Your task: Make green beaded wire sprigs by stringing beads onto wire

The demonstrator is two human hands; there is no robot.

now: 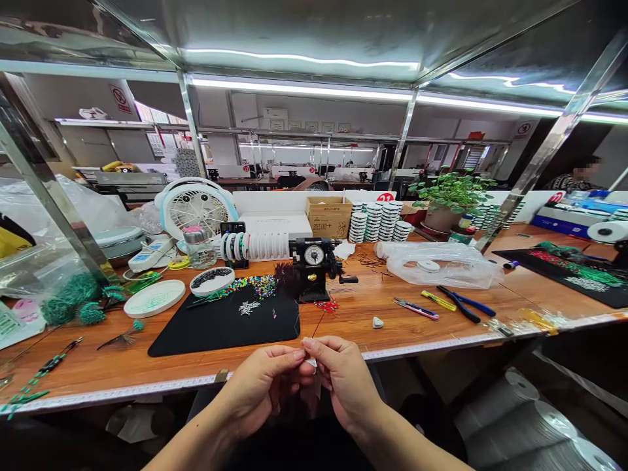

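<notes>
My left hand [258, 386] and my right hand [346, 379] meet just off the table's front edge, thumbs and forefingers pinched together. From the right fingertips a thin dark strand [318, 325] runs up toward a black hand-cranked winding machine [314, 261] with a round dial. A small white bit [312, 362] shows between the hands; what the left fingers grip is hidden. Behind the left hand lies a black mat [220, 330] with multicoloured beads [262, 286], a patch of white beads [249, 307] and a tiny pin-like piece [274, 314]. Red beads [327, 305] lie at the machine's base.
Pliers [466, 304], a yellow cutter [438, 300] and a pink-handled tool [415, 308] lie to the right. At left are a white dish [154, 298], a dish of black beads [212, 280] and a fan [196, 206]. Stacked spools [373, 221] stand behind.
</notes>
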